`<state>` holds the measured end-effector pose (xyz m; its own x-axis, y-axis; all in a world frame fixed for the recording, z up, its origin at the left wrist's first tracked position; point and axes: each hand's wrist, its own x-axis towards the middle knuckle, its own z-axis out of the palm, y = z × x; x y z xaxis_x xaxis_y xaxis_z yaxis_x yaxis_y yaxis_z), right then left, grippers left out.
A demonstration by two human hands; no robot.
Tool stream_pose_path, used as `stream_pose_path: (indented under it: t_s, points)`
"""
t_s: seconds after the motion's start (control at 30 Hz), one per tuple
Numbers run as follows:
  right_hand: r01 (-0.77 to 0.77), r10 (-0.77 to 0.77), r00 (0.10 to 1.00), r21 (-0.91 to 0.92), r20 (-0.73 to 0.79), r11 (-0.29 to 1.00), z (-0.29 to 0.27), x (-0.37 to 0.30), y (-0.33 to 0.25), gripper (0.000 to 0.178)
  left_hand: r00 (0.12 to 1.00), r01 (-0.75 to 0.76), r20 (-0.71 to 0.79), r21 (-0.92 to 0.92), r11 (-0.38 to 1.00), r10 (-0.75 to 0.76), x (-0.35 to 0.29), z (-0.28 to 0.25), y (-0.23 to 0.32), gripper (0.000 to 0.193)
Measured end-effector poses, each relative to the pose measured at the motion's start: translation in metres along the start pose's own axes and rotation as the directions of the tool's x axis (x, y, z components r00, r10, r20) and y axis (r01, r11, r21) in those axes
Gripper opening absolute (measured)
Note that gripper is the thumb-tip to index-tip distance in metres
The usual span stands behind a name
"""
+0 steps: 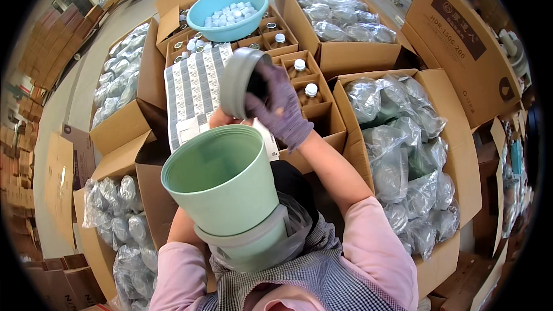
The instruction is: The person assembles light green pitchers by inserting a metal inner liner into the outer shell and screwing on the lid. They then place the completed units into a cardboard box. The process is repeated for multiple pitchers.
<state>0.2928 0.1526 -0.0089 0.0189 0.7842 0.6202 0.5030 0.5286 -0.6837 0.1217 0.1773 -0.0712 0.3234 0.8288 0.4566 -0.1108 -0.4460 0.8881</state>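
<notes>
My right hand point(282, 106), in a purple knit glove, grips a grey round cup-like part point(233, 83) with a dark inside. The fingers of my left hand point(222, 118) close at its lower edge; the rest of that hand is hidden behind a light green tapered pot point(222, 178). This pot sits in a second green pot point(247, 247) partly wrapped in clear plastic, close against my body. Beneath the grey part lies a sheet of printed labels point(193, 92).
Ahead, a divided carton holds brown bottles point(311, 93) with white caps; a blue basin point(199, 14) of small white caps rests on it. Open cartons of plastic-wrapped goods stand left point(121, 72), right point(403, 138) and far right point(340, 14). A raised carton flap point(461, 52) leans at the right.
</notes>
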Motion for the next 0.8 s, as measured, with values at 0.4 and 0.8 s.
stream_pose_path:
  t_s: [0.4,0.8]
  points:
    - [-0.307,0.297,0.949,0.504,0.103,0.807,0.012,0.001,-0.008,0.06,0.997,0.052,0.031,0.4,0.915,-0.07,-0.007,-0.015,0.006,0.064]
    - [-0.488,0.645,0.501,-0.428,0.576,0.761,-0.02,-0.029,0.114,0.054,0.988,-0.058,-0.138,0.039,0.998,0.063,-0.01,-0.056,0.0,0.066]
